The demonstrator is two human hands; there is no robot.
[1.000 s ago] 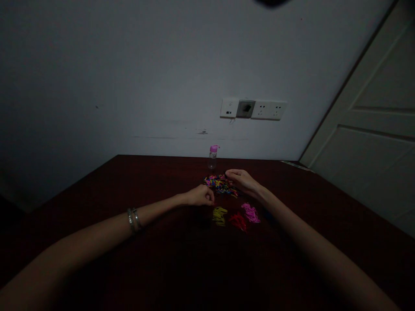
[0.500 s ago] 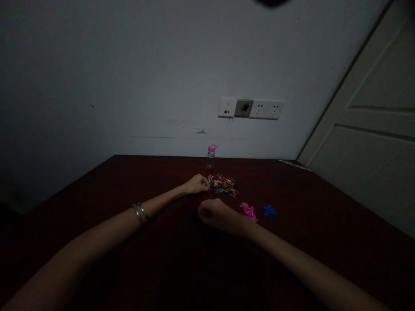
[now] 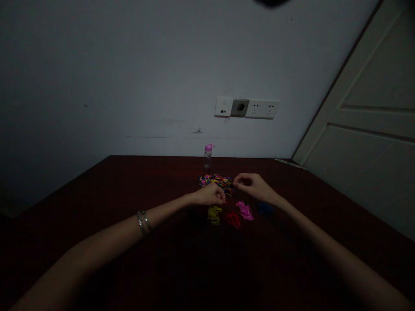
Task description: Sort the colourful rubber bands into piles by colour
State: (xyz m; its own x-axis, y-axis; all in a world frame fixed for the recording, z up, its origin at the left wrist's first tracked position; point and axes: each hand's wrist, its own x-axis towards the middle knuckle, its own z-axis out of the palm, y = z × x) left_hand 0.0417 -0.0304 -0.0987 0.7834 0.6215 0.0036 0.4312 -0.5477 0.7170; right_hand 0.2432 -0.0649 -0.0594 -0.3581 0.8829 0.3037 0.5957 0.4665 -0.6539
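Note:
My left hand is closed in a pinch between the mixed pile and the sorted heaps, a small red rubber band showing at its fingertips. My right hand has thumb and finger pinched together at the right edge of the mixed pile; what they hold, if anything, is too small to make out. Many-coloured small rubber bands make up that pile, partly hidden by my left hand. Nearer me lie a yellow heap, a red heap, a pink heap and a blue heap.
A clear bottle with a pink lid stands behind the mixed pile on the dark red-brown table. Sockets are set in the wall beyond. A pale panelled door is at the right. The light is dim.
My right hand has moved right and away from me to the mixed pile, uncovering the yellow and red heaps. My left hand has shifted right and slightly nearer. The view has turned slightly.

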